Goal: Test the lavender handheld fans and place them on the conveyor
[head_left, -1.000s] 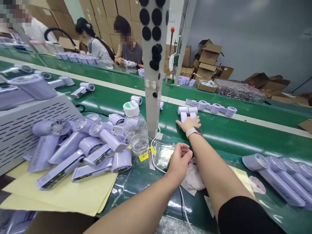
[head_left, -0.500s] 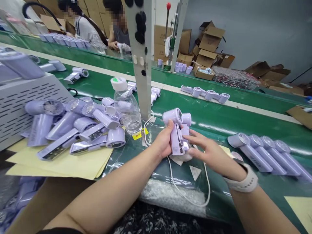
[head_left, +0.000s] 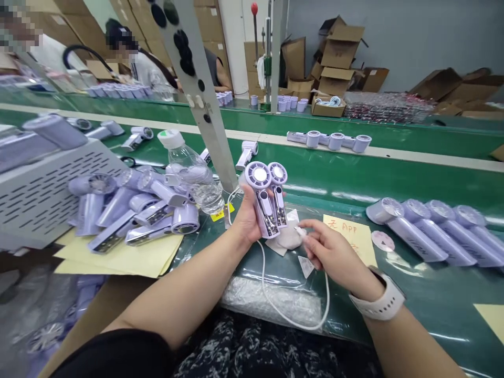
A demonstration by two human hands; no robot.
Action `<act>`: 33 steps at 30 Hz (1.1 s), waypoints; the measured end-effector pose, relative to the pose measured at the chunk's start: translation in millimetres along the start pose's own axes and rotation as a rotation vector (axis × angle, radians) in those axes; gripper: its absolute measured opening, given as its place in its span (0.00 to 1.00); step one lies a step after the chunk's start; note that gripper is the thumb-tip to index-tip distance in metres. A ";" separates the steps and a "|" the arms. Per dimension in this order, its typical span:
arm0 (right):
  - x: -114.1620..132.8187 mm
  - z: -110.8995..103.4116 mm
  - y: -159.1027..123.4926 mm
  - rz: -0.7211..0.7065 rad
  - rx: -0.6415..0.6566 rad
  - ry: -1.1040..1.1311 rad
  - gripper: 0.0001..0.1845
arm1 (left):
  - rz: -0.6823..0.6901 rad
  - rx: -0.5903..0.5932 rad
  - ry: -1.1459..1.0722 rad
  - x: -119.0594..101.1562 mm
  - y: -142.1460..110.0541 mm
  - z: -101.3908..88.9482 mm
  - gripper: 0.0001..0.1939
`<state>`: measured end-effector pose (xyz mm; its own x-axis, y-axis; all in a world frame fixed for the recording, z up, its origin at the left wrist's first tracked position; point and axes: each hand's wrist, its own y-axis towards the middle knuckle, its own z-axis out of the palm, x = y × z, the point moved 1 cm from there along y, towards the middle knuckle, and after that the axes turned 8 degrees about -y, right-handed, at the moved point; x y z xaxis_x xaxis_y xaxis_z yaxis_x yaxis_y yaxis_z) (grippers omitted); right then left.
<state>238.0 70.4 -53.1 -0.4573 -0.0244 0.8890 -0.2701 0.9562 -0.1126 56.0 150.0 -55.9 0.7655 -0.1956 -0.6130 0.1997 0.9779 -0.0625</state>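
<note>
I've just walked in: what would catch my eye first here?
Probably the two lilac handheld fans gripped side by side in the left hand, near the middle, with the right hand beside them pinching the end of a white cable. Next, the jumbled heap of matching fans on yellow paper at left, against the neat slanted row at right.

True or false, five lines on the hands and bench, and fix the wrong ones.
1. The left hand holds two handheld fans. True.
2. The right hand is empty. False: it holds the end of the white cable.
3. The watch is on the left wrist. False: right wrist.
4. The plastic bottle stands beside the metal post. True.
5. The handwritten note lies left of the plastic bottle. False: it lies right of it.
</note>
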 end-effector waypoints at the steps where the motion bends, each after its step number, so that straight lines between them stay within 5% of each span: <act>1: 0.6 5.5 -1.3 -0.014 0.023 0.071 0.13 | 0.053 -0.007 0.004 -1.4 -0.7 2.3 0.39; 7: 7.5 45.8 4.4 -0.110 0.057 0.303 0.20 | 0.184 0.071 0.005 -7.7 -15.2 23.4 0.40; 11: 13.5 52.3 0.6 -0.129 0.063 0.452 0.26 | 0.186 0.140 -0.019 -10.7 -26.1 27.6 0.39; 17: 16.2 58.9 -5.2 -0.055 -0.061 0.513 0.27 | 0.354 0.033 0.039 -2.3 -28.3 27.7 0.41; 26: 26.5 45.8 -9.3 -0.444 -0.205 0.031 0.18 | 0.175 0.025 -0.220 -12.1 -28.0 24.3 0.39; 33: 19.0 44.7 -4.0 -0.191 -0.177 0.123 0.24 | 0.208 0.077 -0.177 -14.3 -31.3 25.9 0.38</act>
<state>192.6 53.1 -55.6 -0.3030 -0.1837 0.9351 -0.1841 0.9740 0.1317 54.6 120.2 -24.8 0.8883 -0.0081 -0.4591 0.0683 0.9910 0.1147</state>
